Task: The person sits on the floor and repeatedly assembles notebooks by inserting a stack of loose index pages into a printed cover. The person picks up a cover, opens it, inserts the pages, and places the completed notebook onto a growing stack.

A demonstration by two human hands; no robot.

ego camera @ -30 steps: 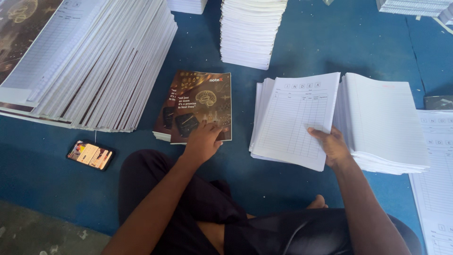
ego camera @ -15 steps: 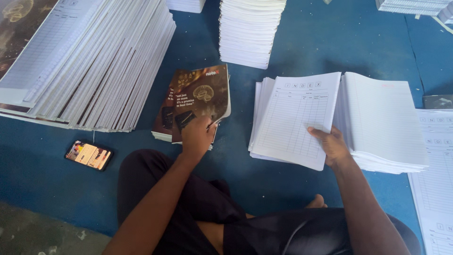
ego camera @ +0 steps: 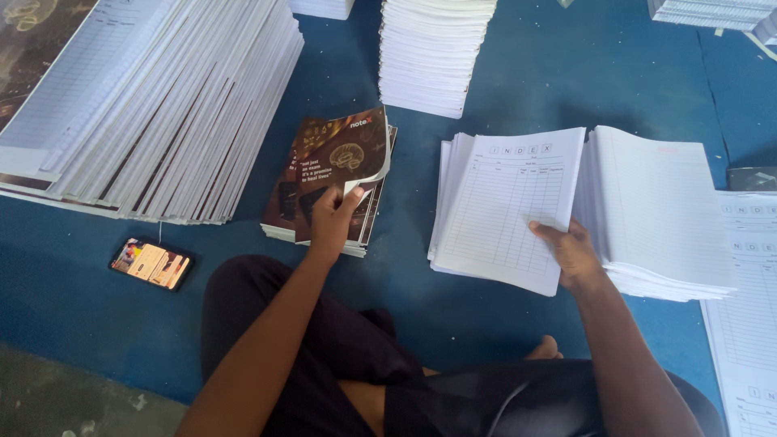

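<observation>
We see the left hand [ego camera: 330, 220] pinching the top brown cover [ego camera: 338, 158] off its pile — page stack [ego camera: 506, 206] lies to its right, gripped at its near corner by the right hand [ego camera: 573, 252].

In front of me I count two hands at work, my left hand [ego camera: 330, 217] and my right hand [ego camera: 571, 252]. One mobile phone [ego camera: 151, 264] lies on the blue floor [ego camera: 518, 73]. One small pile of brown printed covers [ego camera: 328, 182], one slanting stack of ruled booklets [ego camera: 154, 105], one upright white paper stack [ego camera: 433, 50]. Two paper piles sit side by side: index sheets [ego camera: 506, 206], ruled sheets [ego camera: 660, 212].
</observation>
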